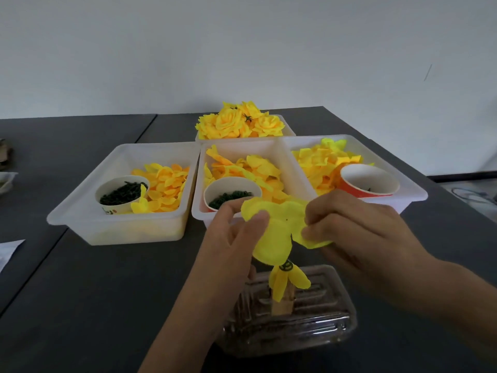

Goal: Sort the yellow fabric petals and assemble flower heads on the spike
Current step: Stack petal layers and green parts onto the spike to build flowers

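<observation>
A yellow fabric petal layer (282, 230) with a small centre hole is spread flat between both hands. My left hand (231, 243) pinches its left lobe with thumb and forefinger. My right hand (357, 227) pinches its right lobe. Just below it, a small folded yellow petal piece (287, 281) with a dark green part (286, 266) on top sits on the spike, whose wooden base (282, 302) stands on a clear plastic tray (309, 324). The spike's tip is hidden by the petals.
Three white bins hold loose yellow petals: left (88, 205), middle (200, 184), right (414, 188). Paper cups (122, 193) (231, 193) of dark green parts sit in the left and middle bins, an orange cup (369, 181) in the right. Finished yellow flower heads (239, 122) fill a bin behind.
</observation>
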A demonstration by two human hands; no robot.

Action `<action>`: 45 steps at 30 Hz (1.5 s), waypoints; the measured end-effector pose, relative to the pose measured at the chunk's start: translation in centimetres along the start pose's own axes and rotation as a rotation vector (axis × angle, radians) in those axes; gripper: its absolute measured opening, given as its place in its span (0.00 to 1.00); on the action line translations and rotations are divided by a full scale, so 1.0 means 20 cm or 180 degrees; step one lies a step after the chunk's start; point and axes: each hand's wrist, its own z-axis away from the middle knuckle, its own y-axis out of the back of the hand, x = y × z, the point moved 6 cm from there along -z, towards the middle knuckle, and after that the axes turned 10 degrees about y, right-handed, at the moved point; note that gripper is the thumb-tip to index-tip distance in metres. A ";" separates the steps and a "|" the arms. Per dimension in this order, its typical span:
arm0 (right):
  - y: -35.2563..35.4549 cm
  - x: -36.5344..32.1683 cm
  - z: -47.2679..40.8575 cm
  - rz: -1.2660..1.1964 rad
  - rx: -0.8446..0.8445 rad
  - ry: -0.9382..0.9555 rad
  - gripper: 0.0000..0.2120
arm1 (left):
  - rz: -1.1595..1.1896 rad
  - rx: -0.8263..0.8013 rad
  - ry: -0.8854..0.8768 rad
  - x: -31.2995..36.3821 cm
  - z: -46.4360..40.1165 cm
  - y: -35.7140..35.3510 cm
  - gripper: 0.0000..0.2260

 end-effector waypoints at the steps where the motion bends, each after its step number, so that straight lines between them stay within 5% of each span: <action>1: -0.01 -0.01 0.01 0.0109 0.0028 0.0101 0.06 | 0.0097 -0.0118 -0.0022 0.01 0.01 -0.01 0.13; 4: -0.01 0.01 0.03 0.0259 0.0336 0.0147 0.09 | 0.0333 -0.0258 -0.0044 0.03 0.04 -0.02 0.23; 11: 0.02 0.04 0.02 0.0390 0.1203 -0.0395 0.09 | 0.0470 -0.0157 -0.0283 0.09 0.07 -0.01 0.19; 16: -0.13 0.18 0.10 -0.2266 0.1378 -0.2880 0.06 | 0.0482 -0.0111 -0.0647 0.13 0.07 0.01 0.19; 19: -0.26 0.15 0.13 -0.3667 0.0408 -0.3834 0.34 | 0.0297 -0.0084 -0.0698 0.12 0.06 0.01 0.14; 21: -0.26 0.12 0.13 -0.3758 0.0168 -0.3794 0.35 | 0.0176 -0.0112 -0.0724 0.11 0.06 0.01 0.11; 26: -0.24 0.10 0.16 -0.3603 0.0297 -0.3515 0.15 | 0.0044 -0.0076 -0.0719 0.07 0.08 0.01 0.08; 37: -0.26 0.06 0.20 -0.4114 0.0033 -0.3327 0.17 | 0.0538 0.0159 -0.0687 0.03 0.04 0.05 0.07; 45: -0.20 0.10 0.19 -0.4107 0.0432 -0.3467 0.12 | 0.0475 0.0198 -0.0653 0.02 0.01 0.06 0.09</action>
